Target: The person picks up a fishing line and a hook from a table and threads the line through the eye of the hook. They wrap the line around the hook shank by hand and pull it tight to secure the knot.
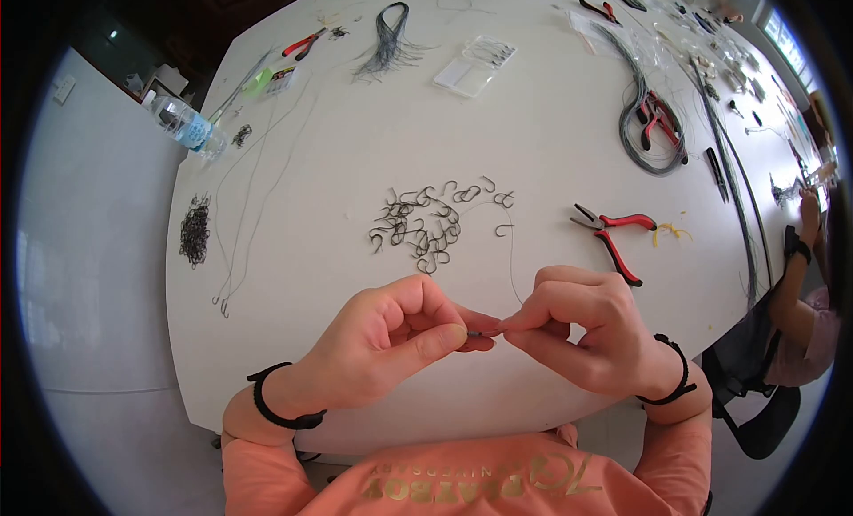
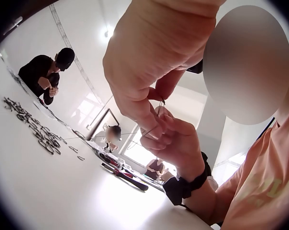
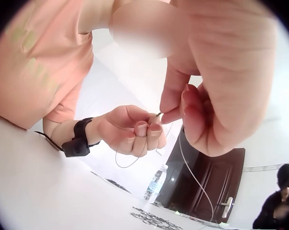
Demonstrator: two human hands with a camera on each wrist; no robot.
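Observation:
Near the table's front edge, my left hand [image 1: 391, 338] pinches a small dark hook [image 1: 474, 335] between thumb and finger. My right hand [image 1: 586, 329] meets it fingertip to fingertip, pinching thin line at the hook. In the right wrist view the hook's dark end [image 3: 159, 114] shows between the fingertips of both hands, and a loop of line [image 3: 127, 166] hangs below the left hand [image 3: 130, 132]. From the hands a thin line [image 1: 512, 258] runs up the table toward a loose pile of hooks [image 1: 418, 223]. Much of the held hook is hidden by fingers.
Red-handled pliers [image 1: 613, 232] lie open at the right, beside yellow scraps [image 1: 673, 233]. A dense hook pile [image 1: 195, 232] and a water bottle [image 1: 187, 125] are at the left. Coiled line [image 1: 629, 143], more pliers and a clear box [image 1: 475, 65] lie farther back. Other people sit around the table.

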